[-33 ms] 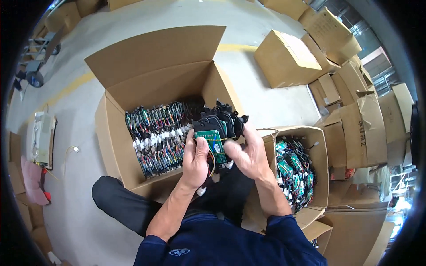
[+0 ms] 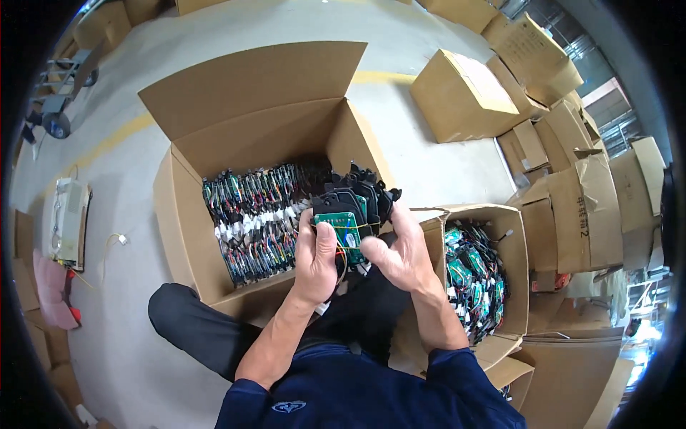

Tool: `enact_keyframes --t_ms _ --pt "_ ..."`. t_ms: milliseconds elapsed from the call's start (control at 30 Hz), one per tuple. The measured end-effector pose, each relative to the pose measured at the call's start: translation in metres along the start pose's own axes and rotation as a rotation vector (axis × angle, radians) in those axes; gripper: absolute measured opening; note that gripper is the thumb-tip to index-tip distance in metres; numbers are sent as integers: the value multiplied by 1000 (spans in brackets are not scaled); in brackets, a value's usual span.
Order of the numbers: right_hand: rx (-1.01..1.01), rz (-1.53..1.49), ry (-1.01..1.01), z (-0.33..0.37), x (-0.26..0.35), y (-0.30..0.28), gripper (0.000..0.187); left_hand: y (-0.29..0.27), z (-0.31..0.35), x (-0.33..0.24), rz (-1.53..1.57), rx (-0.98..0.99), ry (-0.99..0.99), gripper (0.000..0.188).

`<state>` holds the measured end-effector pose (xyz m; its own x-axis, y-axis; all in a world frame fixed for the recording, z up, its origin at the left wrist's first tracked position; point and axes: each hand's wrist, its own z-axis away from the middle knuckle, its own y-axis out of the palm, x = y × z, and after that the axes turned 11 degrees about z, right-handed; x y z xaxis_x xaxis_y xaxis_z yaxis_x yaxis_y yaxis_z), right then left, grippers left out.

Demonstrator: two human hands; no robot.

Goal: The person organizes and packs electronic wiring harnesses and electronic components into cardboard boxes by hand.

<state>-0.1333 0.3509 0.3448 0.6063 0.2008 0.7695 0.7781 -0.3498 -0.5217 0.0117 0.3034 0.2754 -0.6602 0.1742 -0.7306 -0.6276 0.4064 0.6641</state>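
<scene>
A bundle of green circuit boards in black plastic holders (image 2: 337, 223) is held up between my two hands, over the near right corner of a large open carton. A thin yellow band or wire crosses the front board. My left hand (image 2: 316, 261) grips the bundle's left side, its thumb on the front board. Around the right side my right hand (image 2: 400, 250) is curled, its thumb near the front and its fingers partly hidden behind the holders. Loose wires and a white connector (image 2: 323, 307) hang below. Inside the large carton (image 2: 182, 225) similar boards (image 2: 261, 222) stand packed in rows.
To my right, a smaller carton (image 2: 520, 247) holds a jumbled heap of boards and wires (image 2: 475, 279). A closed carton (image 2: 461, 96) stands beyond it. Stacked cartons (image 2: 572, 207) line the far right. On the floor at left lie a white metal unit (image 2: 68, 225) and a cable (image 2: 111, 247); a trolley (image 2: 57, 107) stands behind.
</scene>
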Motion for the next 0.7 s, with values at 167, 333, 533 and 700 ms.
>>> enact_keyframes --t_ms 167,333,533,700 --pt "59 -169 192 12 3 26 70 -7 -8 4 -205 6 356 84" --pt "-81 211 50 19 9 49 82 -5 -4 -13 171 9 -127 112" --pt "-166 40 99 40 -16 39 87 -37 37 24 307 26 -162 69" --pt "-107 183 127 68 -38 19 109 -34 27 56 125 -20 -273 67"
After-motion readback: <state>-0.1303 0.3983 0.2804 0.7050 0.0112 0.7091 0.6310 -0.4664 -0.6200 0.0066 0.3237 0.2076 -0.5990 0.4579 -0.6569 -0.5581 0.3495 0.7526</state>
